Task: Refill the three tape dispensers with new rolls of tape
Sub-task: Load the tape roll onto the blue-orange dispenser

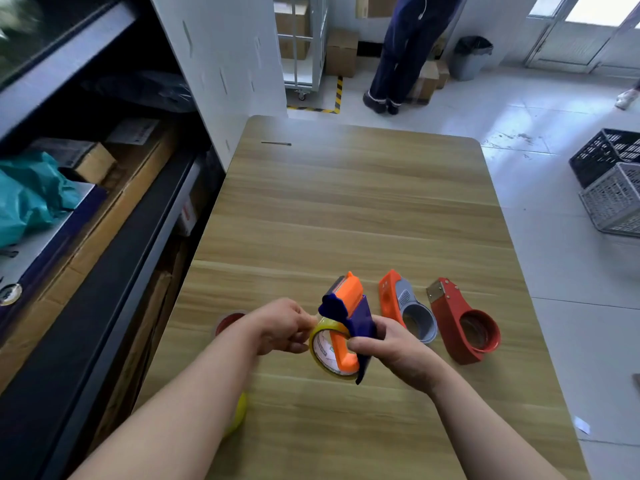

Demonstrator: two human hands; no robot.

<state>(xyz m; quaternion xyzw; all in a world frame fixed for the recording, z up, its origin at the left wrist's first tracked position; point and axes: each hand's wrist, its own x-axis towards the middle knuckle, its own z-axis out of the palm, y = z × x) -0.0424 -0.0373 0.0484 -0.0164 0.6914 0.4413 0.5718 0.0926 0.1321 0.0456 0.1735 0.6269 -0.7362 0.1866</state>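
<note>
My right hand (388,348) grips a blue and orange tape dispenser (349,306) held above the wooden table (346,202). A yellow tape roll (320,355) sits in that dispenser, and my left hand (280,325) pinches the roll's near-left edge. An orange and grey dispenser (405,306) lies on the table just to the right, its ring empty. A red dispenser (464,320) lies further right. A red-brown tape roll (227,322) shows behind my left wrist. Another yellow roll (239,412) is mostly hidden under my left forearm.
Dark shelving (86,202) with cardboard boxes and a teal bag runs along the table's left side. A thin dark rod (276,143) lies at the table's far end. Beyond it a person (405,53) stands by boxes. Two plastic crates (613,181) sit on the floor at right.
</note>
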